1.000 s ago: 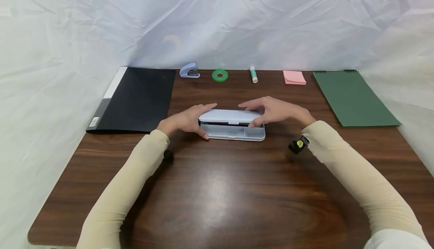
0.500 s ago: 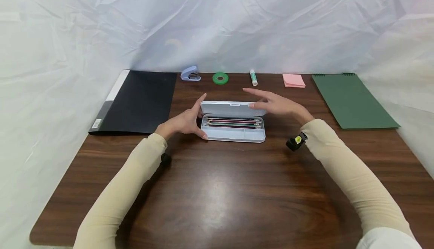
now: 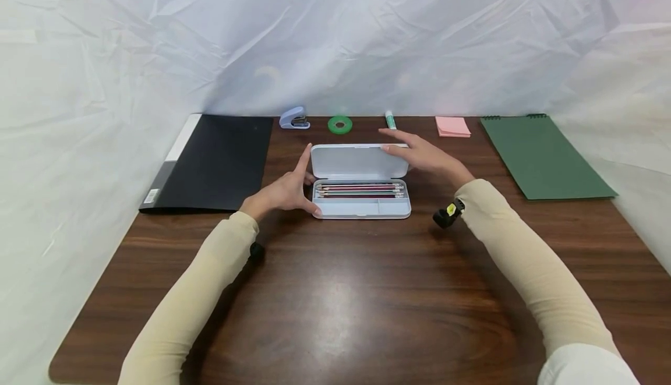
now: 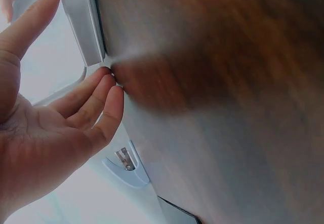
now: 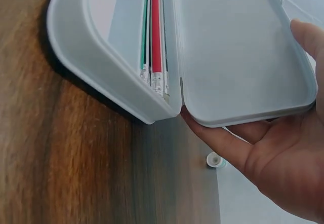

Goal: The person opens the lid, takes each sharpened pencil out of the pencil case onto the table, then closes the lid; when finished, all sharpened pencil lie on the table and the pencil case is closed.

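A white pencil case (image 3: 348, 207) stands open on the table, its lid (image 3: 346, 162) raised on the far side. Several pencils (image 3: 359, 189) lie in its long rear compartment. My left hand (image 3: 285, 191) holds the case's left end, thumb at the front corner and fingers toward the rear; the index finger points up beside the lid. My right hand (image 3: 428, 155) grips the lid's right end. In the right wrist view, its thumb (image 5: 306, 36) lies at the lid's edge and its other fingers pass behind the lid (image 5: 238, 46).
Behind the case, a stapler (image 3: 295, 118), green tape (image 3: 339, 124), a glue stick (image 3: 390, 120) and pink sticky notes (image 3: 452, 127) line the table's back edge. A black folder (image 3: 215, 163) lies left, a green spiral notebook (image 3: 547, 158) right.
The lid has swung up and back from nearly closed, uncovering the pencils. My right hand has moved up and away with it; my left index finger has lifted while that hand stays at the case.
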The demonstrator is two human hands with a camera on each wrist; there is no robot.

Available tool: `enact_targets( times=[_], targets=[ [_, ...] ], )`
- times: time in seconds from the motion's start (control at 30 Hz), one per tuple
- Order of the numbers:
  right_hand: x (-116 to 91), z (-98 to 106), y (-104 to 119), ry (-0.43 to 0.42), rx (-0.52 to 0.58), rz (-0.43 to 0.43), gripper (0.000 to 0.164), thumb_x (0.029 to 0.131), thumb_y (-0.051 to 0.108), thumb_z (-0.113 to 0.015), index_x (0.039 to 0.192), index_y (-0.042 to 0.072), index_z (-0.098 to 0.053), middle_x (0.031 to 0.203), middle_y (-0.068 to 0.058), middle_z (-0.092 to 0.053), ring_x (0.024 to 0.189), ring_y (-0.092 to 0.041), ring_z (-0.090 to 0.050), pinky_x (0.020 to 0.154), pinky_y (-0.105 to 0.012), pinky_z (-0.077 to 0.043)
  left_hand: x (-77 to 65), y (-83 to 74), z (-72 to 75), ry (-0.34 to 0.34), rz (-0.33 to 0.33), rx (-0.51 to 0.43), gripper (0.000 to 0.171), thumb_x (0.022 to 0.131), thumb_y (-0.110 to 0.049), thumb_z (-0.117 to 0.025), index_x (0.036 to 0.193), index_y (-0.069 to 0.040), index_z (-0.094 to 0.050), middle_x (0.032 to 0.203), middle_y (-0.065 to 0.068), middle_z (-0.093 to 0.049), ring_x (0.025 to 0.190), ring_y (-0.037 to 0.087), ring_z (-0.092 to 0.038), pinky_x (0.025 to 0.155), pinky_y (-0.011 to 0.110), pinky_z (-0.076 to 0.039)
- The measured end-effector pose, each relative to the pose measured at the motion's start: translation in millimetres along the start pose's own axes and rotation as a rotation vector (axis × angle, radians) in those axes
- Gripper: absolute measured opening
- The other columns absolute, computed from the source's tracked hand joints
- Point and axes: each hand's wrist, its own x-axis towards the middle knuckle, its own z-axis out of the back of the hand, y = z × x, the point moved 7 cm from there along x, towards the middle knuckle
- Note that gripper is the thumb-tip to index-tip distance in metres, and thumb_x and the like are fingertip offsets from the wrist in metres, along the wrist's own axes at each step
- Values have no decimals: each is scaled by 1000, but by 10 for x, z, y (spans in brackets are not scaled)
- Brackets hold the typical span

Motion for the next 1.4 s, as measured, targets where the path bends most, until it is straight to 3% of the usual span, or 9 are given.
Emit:
enact_targets(
  times=[0.2,0.43,0.7,0.9,1.07,1.23,1.4],
  targets=[
    [118,47,-34,-37,39,-10,66,100,53,-49,158,31,-27,168,-4,-16,153,-32,-20,113,-61,-29,-23,1,10,-15,40,20,144,71,-25,-92,156,-17,25,135,23,-58,130,34,-53,111,49,-39],
    [185,93,-132,-60,101,-58,67,100,51,-51,158,25,-30,167,-8,-16,154,-30,-15,119,-58,-21,6,-40,-15,-4,15,36,141,72,-26,-91,157,-22,22,135,22,-58,131,33,-52,110,49,-39],
    [163,148,-199,-69,99,-81,68,100,52,-51,158,25,-29,168,-9,-15,154,-31,-13,119,-59,-18,47,-123,-80,98,-40,113,119,78,-33,-87,162,-24,-2,144,22,-48,135,33,-44,113,52,-35],
    [135,172,-167,-72,92,-67,66,101,50,-51,158,23,-30,167,-9,-16,154,-32,-12,120,-59,-17,145,-164,-170,183,4,201,106,79,-47,-82,161,-29,-17,131,17,-40,117,28,-39,97,43,-40],
    [143,145,-166,-71,100,-74,65,101,49,-52,157,24,-32,167,-8,-16,154,-30,-12,120,-59,-18,214,-155,-221,205,57,224,104,78,-50,-82,160,-30,-21,123,15,-36,113,27,-38,90,40,-39],
    [134,199,-56,-122,13,-24,68,100,49,-54,157,20,-32,162,-15,-29,150,-35,-26,115,-58,-28,201,-122,-221,209,71,219,101,78,-49,-82,159,-28,-26,123,15,-35,113,28,-38,89,39,-38],
    [12,361,252,-296,-79,91,65,98,39,-62,154,16,-38,149,-19,-48,139,-37,-44,110,-56,-36,188,-128,-204,204,60,220,100,78,-49,-82,159,-28,-27,123,15,-35,113,28,-38,89,39,-38]
  ],
)
